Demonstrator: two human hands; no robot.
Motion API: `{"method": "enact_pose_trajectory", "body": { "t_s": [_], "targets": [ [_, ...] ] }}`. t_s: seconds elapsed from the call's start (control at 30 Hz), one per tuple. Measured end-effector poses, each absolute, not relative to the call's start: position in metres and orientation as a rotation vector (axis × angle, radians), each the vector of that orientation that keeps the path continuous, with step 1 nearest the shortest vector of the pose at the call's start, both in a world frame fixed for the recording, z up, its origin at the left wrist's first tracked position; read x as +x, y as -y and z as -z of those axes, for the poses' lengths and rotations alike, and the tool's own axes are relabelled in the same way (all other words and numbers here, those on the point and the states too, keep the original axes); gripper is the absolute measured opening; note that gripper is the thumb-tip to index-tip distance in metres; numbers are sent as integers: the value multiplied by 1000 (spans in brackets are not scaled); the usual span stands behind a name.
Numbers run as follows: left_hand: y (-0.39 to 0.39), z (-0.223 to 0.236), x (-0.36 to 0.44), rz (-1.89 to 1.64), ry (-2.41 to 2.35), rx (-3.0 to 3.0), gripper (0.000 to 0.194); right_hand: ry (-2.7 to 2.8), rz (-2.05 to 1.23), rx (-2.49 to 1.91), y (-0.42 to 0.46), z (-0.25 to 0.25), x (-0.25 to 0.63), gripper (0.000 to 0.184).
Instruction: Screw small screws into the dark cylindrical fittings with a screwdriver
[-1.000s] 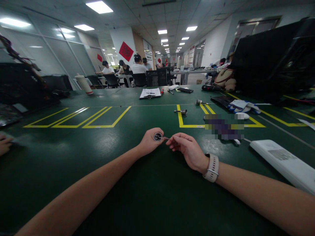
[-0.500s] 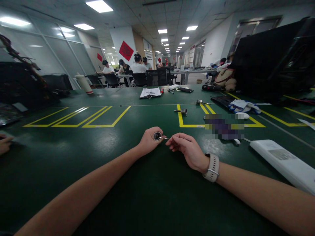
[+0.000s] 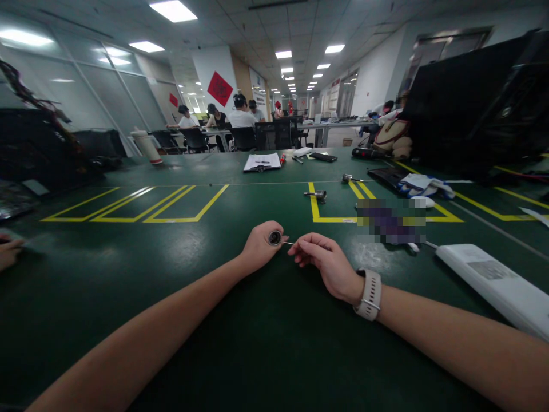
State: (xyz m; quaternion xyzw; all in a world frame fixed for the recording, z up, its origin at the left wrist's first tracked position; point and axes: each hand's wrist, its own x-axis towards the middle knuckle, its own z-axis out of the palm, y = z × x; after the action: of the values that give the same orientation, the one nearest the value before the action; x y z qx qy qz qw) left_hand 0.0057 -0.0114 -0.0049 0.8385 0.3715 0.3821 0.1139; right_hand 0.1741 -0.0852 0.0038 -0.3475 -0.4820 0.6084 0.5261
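Observation:
My left hand is closed around a hole saw, whose round open end faces me and shows a dark inside. Between the fingertips of my right hand is a thin metal rod that looks like a hex key. It points left toward the right side of the hole saw; its tip is hard to see by the left fingers. Two similar pieces lie beyond my hands: one hole saw with a shank across a yellow line, another farther right.
The green table carries yellow tape rectangles. To the right are a white power strip, a blurred-out purple item and gloves. A clipboard and a black phone-like slab lie farther back. Another person's hand shows at the left edge.
The hex key's visible end has shifted from across the hole saw's rim to beside it, lower and to the right, with less of it showing. Both hands stay nearly in place.

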Motion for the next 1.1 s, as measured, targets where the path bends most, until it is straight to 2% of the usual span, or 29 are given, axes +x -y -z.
{"method": "enact_pose_trajectory", "body": {
  "t_s": [0.4, 1.1],
  "targets": [
    [14, 1, 6, -1035, -951, 2213, 23, 1109, -1524, -766, 85, -7, 176, 12],
    [13, 1, 6, -909, -1016, 2412, 16, 1044, -1542, -769, 81, -3, 177, 14]
  ]
}}
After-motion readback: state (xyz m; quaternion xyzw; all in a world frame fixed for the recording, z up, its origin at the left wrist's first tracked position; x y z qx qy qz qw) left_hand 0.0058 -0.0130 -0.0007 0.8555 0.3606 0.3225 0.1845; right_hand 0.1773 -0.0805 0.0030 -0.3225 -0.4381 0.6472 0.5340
